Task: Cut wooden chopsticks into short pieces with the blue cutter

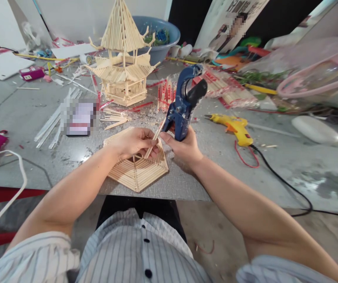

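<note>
My left hand (pixel 136 143) is closed on thin wooden sticks (pixel 155 140), held slanting up to the right. Their upper end meets the jaws of a blue hand cutter (pixel 178 108), whose handles my right hand (pixel 185 147) grips; whether the blade touches the wood I cannot tell. Beneath my left hand, flat near the table's front edge, is a hexagonal panel (pixel 136 177) built of parallel sticks, its middle partly hidden by the hand. Behind the hands stands a stick-built pagoda model (pixel 124 74) with a pointed roof. Several loose sticks (pixel 116 118) lie between the model and the panel.
A yellow glue gun (pixel 234 127) with a black cord lies on the right, near a white computer mouse (pixel 315 129). A phone (pixel 80 118) and clear glue sticks (pixel 55 118) are on the left. At the back are a blue basin (pixel 169 39) and packaged sticks (pixel 230 88).
</note>
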Demonstrator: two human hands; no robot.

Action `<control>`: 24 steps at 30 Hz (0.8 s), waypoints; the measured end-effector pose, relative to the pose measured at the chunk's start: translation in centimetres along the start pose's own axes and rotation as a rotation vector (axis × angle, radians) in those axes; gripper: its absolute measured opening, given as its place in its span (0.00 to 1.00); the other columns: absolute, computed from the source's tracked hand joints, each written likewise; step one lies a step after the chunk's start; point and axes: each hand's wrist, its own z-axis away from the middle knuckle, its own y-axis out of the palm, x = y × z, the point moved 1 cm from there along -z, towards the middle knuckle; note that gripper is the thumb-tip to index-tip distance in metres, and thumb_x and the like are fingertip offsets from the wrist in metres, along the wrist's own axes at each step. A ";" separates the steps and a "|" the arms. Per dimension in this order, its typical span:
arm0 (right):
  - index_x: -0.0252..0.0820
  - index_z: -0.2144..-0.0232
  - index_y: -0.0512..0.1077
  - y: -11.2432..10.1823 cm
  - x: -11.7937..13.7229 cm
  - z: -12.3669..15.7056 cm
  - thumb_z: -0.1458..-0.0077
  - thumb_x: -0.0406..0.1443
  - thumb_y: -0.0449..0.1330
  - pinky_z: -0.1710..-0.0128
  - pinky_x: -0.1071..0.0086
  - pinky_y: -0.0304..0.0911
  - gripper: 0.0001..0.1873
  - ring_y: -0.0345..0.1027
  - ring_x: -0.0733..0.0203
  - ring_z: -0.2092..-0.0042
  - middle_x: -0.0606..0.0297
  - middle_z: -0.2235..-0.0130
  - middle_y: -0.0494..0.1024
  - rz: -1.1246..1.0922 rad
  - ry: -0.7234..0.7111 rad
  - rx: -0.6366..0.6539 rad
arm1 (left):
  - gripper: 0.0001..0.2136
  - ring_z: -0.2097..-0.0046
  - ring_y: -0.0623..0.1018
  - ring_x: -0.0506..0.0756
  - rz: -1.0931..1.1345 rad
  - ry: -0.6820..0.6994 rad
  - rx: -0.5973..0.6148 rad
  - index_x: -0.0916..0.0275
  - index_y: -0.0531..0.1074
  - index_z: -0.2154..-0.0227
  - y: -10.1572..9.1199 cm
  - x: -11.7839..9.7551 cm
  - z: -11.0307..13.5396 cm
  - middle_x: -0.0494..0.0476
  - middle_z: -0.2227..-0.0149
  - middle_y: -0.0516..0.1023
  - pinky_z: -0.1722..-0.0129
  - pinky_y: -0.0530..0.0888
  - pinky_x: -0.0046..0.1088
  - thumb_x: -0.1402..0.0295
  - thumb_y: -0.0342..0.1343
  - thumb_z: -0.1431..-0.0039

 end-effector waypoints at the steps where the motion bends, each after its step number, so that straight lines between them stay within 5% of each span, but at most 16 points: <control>1: 0.49 0.64 0.70 0.0 0.2 0.0 0.53 0.49 0.67 0.52 0.58 0.67 0.18 0.70 0.60 0.61 0.68 0.64 0.73 -0.020 0.005 0.002 | 0.07 0.75 0.78 0.49 0.001 0.007 0.003 0.68 0.68 0.73 -0.1 0.0 -0.1 0.52 0.76 0.77 0.72 0.76 0.26 0.78 0.53 0.39; 11: 0.47 0.64 0.72 -0.3 1.1 -0.4 0.52 0.60 0.59 0.48 0.50 0.65 0.26 0.73 0.52 0.56 0.62 0.63 0.76 -0.324 0.095 0.031 | 0.04 0.73 0.79 0.47 0.080 0.211 -0.164 0.66 0.68 0.70 -0.8 -0.2 -0.4 0.50 0.71 0.77 0.70 0.75 0.23 0.77 0.54 0.39; 18: 0.49 0.63 0.72 0.2 2.3 -0.8 0.55 0.66 0.53 0.51 0.47 0.67 0.32 0.71 0.46 0.49 0.60 0.59 0.79 -0.563 0.295 0.123 | 0.05 0.73 0.79 0.47 -0.054 0.182 -0.057 0.65 0.68 0.72 -0.6 0.4 -0.6 0.48 0.78 0.74 0.74 0.70 0.18 0.74 0.58 0.41; 24: 0.52 0.64 0.71 0.0 3.1 -0.8 0.59 0.72 0.46 0.49 0.49 0.66 0.38 0.65 0.46 0.41 0.60 0.53 0.78 -0.445 0.315 0.145 | 0.04 0.74 0.76 0.46 -0.367 0.264 -0.043 0.64 0.71 0.72 -1.0 0.4 -0.5 0.50 0.76 0.77 0.74 0.67 0.20 0.70 0.58 0.42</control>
